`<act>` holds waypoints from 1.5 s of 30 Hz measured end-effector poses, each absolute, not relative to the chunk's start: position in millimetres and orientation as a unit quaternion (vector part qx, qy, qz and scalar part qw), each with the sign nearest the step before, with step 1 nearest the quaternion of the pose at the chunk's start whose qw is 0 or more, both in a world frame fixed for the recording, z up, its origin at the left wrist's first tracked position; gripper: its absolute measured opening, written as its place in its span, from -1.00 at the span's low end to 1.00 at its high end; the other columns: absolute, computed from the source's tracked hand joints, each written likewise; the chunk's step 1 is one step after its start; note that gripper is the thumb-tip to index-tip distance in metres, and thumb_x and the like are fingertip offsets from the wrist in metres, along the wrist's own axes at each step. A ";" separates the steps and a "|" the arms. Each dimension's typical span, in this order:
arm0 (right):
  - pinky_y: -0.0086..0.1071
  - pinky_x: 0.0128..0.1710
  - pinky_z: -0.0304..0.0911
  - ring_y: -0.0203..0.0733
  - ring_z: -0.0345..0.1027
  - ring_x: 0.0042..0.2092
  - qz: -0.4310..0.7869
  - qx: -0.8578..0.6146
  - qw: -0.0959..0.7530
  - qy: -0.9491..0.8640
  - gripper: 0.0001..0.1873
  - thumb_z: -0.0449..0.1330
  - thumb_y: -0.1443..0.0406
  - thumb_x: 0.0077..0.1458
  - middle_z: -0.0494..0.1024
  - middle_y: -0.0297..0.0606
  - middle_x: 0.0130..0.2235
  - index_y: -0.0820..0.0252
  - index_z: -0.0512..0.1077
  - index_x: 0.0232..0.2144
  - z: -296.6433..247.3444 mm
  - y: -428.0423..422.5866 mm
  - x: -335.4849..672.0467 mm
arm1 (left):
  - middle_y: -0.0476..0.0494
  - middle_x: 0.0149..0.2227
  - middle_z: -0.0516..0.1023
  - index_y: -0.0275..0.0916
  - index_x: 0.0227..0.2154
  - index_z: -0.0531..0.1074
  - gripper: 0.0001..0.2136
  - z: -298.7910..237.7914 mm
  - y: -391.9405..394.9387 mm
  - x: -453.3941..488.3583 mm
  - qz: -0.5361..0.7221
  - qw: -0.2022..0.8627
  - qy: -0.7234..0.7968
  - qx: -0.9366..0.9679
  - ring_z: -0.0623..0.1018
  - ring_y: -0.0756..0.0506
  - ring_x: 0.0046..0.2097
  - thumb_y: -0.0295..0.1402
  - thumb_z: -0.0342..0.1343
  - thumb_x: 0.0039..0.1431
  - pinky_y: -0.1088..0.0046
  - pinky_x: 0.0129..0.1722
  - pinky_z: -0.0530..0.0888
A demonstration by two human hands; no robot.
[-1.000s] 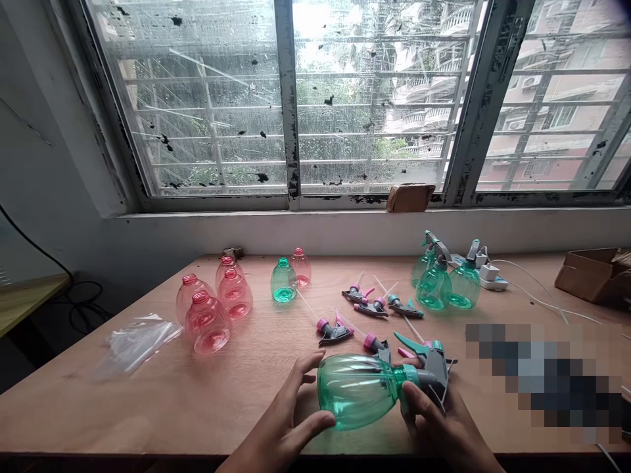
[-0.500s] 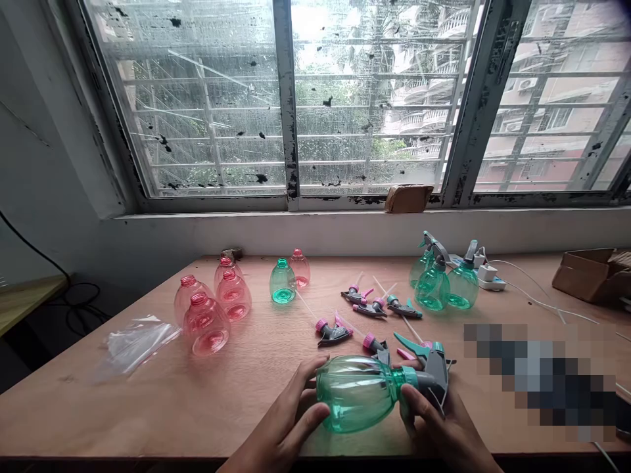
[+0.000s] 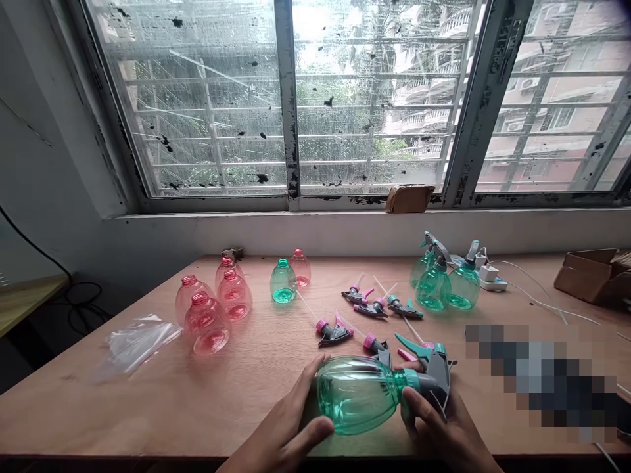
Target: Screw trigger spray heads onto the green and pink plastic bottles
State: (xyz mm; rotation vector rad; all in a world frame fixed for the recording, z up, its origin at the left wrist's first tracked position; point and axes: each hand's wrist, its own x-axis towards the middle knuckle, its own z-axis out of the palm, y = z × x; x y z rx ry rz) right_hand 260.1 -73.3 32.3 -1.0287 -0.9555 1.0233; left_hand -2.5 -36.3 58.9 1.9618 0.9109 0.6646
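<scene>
A green spray bottle [image 3: 357,394] lies sideways in the air above the front of the table, its base to the left. My right hand [image 3: 436,420] is closed around its neck and grey trigger head [image 3: 436,374], thumb near the green collar. At the base end, my left hand [image 3: 296,420] cups the bottle, with the thumb low against it and the fingers partly hidden behind. Just beyond lie loose trigger heads with pink collars [image 3: 335,334] and one with a green trigger [image 3: 405,307], their thin tubes sticking out.
Several pink bottles [image 3: 207,325] without heads stand at left, beside clear plastic bags [image 3: 142,341]. One open green bottle [image 3: 283,282] is at the back. Green bottles with heads [image 3: 434,286] stand back right, near a power strip [image 3: 490,281] and a cardboard box [image 3: 591,276]. A blurred patch covers the right.
My left hand's fingers have loosened and straightened, with the thumb shifting slightly along the base. My right hand keeps its hold on the neck.
</scene>
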 end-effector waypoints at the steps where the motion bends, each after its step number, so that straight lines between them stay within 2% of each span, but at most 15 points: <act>1: -0.39 -0.71 0.22 -0.25 0.20 -0.66 0.449 -0.452 0.646 -0.421 -0.35 0.41 -0.17 -0.07 0.39 -0.43 -0.60 0.11 0.52 -0.08 32.6 -73.4 260.2 | -0.06 0.48 0.06 0.04 0.42 -0.03 -0.40 59.3 -36.7 -2.2 0.278 0.427 0.367 0.778 0.03 -0.28 0.48 -0.11 0.03 0.42 0.06 0.45 -0.03; 3: -0.40 -0.71 0.22 -0.26 0.20 -0.66 0.446 -0.449 0.650 -0.420 -0.37 0.42 -0.16 -0.07 0.41 -0.43 -0.58 0.09 0.52 -0.08 33.5 -73.6 260.3 | -0.06 0.46 0.13 0.08 0.40 0.02 -0.45 58.7 -36.5 -0.6 0.288 0.445 0.360 0.767 0.15 -0.27 0.45 -0.16 0.02 0.44 0.10 0.43 0.10; 6: -0.40 -0.70 0.22 -0.25 0.21 -0.65 0.451 -0.449 0.647 -0.420 -0.38 0.41 -0.17 -0.06 0.41 -0.42 -0.58 0.09 0.52 -0.10 34.5 -74.0 260.7 | -0.08 0.45 0.13 0.14 0.39 -0.02 -0.32 53.8 -33.6 1.8 0.290 0.470 0.332 0.765 0.34 -0.27 0.36 -0.32 0.18 0.34 0.15 0.34 0.31; 10: -0.39 -0.68 0.21 -0.23 0.21 -0.65 0.456 -0.458 0.628 -0.434 -0.42 0.41 -0.16 -0.06 0.37 -0.43 -0.63 0.10 0.55 -0.17 34.8 -74.5 261.7 | -0.03 0.47 0.04 0.22 0.38 -0.05 -0.14 48.7 -30.7 2.1 0.300 0.422 0.344 0.783 0.20 -0.29 0.43 -0.50 0.30 0.18 0.11 0.41 0.17; 13: -0.39 -0.67 0.19 -0.23 0.21 -0.65 0.453 -0.457 0.632 -0.433 -0.44 0.40 -0.15 -0.04 0.37 -0.44 -0.62 0.09 0.53 -0.17 34.0 -74.5 261.9 | -0.07 0.48 0.04 0.18 0.40 -0.07 -0.20 52.9 -33.8 1.8 0.296 0.449 0.329 0.776 0.25 -0.31 0.40 -0.37 0.28 0.25 0.09 0.40 0.18; 16: -0.39 -0.67 0.17 -0.24 0.20 -0.65 0.456 -0.456 0.633 -0.428 -0.41 0.41 -0.14 -0.05 0.36 -0.46 -0.64 0.11 0.52 -0.12 32.8 -74.4 261.6 | -0.06 0.47 0.08 0.17 0.40 -0.03 -0.41 58.4 -38.0 2.0 0.305 0.476 0.335 0.754 0.30 -0.29 0.37 -0.16 0.08 0.41 0.11 0.36 0.25; 18: -0.39 -0.66 0.17 -0.25 0.19 -0.65 0.458 -0.458 0.632 -0.425 -0.37 0.41 -0.14 -0.05 0.36 -0.46 -0.63 0.14 0.52 -0.09 32.3 -74.2 261.6 | -0.02 0.46 0.10 0.20 0.38 0.01 -0.49 58.8 -38.5 2.0 0.308 0.469 0.352 0.749 0.29 -0.28 0.38 -0.13 -0.01 0.46 0.12 0.36 0.27; 21: -0.40 -0.65 0.16 -0.27 0.19 -0.65 0.457 -0.463 0.630 -0.424 -0.35 0.40 -0.16 -0.04 0.37 -0.47 -0.63 0.16 0.52 -0.08 32.1 -74.1 261.8 | -0.02 0.44 0.12 0.20 0.35 0.06 -0.46 53.1 -34.7 2.0 0.311 0.451 0.343 0.763 0.28 -0.27 0.38 -0.21 0.10 0.41 0.16 0.35 0.28; 26: -0.40 -0.66 0.14 -0.25 0.18 -0.66 0.455 -0.471 0.621 -0.431 -0.42 0.40 -0.16 -0.04 0.35 -0.46 -0.67 0.13 0.55 -0.16 33.9 -75.0 262.5 | -0.16 0.36 0.20 0.06 0.22 0.22 -0.40 39.6 -27.0 2.9 0.370 0.393 0.315 0.781 0.22 -0.32 0.39 -0.36 0.34 0.19 0.15 0.34 0.28; 30: -0.38 -0.68 0.19 -0.21 0.20 -0.66 0.443 -0.484 0.618 -0.433 -0.43 0.39 -0.19 -0.08 0.35 -0.43 -0.68 0.11 0.58 -0.23 36.4 -75.8 261.8 | -0.18 0.34 0.19 0.10 0.29 0.12 -0.26 38.6 -27.6 2.5 0.370 0.393 0.325 0.776 0.25 -0.35 0.35 -0.17 0.40 0.13 0.07 0.35 0.23; 33: -0.38 -0.69 0.22 -0.20 0.19 -0.67 0.432 -0.485 0.625 -0.433 -0.41 0.40 -0.20 -0.10 0.35 -0.42 -0.69 0.12 0.59 -0.23 37.0 -75.9 260.6 | -0.21 0.35 0.18 0.05 0.33 0.09 -0.33 43.5 -29.4 1.9 0.356 0.443 0.327 0.755 0.29 -0.36 0.32 0.09 0.16 0.26 0.03 0.34 0.24; 35: -0.39 -0.68 0.23 -0.23 0.18 -0.67 0.435 -0.480 0.631 -0.428 -0.42 0.41 -0.18 -0.09 0.35 -0.43 -0.69 0.11 0.59 -0.21 36.7 -75.8 260.0 | -0.21 0.38 0.13 0.03 0.33 0.12 -0.41 47.1 -30.3 1.9 0.355 0.467 0.326 0.741 0.31 -0.35 0.32 0.13 -0.04 0.35 0.04 0.32 0.29; 37: -0.42 -0.69 0.21 -0.25 0.16 -0.65 0.443 -0.477 0.634 -0.418 -0.42 0.42 -0.17 -0.10 0.36 -0.42 -0.65 0.10 0.58 -0.19 36.1 -75.8 259.7 | -0.18 0.42 0.09 0.05 0.35 0.09 -0.45 50.3 -31.5 2.1 0.355 0.480 0.326 0.733 0.31 -0.33 0.33 0.08 -0.08 0.40 0.06 0.31 0.31; 40: -0.44 -0.69 0.19 -0.25 0.16 -0.61 0.456 -0.481 0.636 -0.396 -0.40 0.44 -0.17 -0.14 0.38 -0.39 -0.59 0.09 0.58 -0.18 35.4 -76.0 259.9 | -0.16 0.44 0.11 0.05 0.41 -0.05 -0.39 54.1 -34.2 2.3 0.328 0.485 0.332 0.740 0.23 -0.31 0.40 -0.11 0.07 0.41 0.04 0.38 0.20; 45: -0.43 -0.66 0.19 -0.26 0.14 -0.62 0.474 -0.479 0.619 -0.404 -0.40 0.42 -0.19 -0.13 0.33 -0.42 -0.62 0.11 0.58 -0.22 35.7 -77.3 260.1 | -0.12 0.48 0.04 0.03 0.44 -0.11 -0.05 57.2 -37.2 2.8 0.262 0.414 0.393 0.778 0.05 -0.33 0.47 -0.47 0.35 0.12 0.02 0.45 0.00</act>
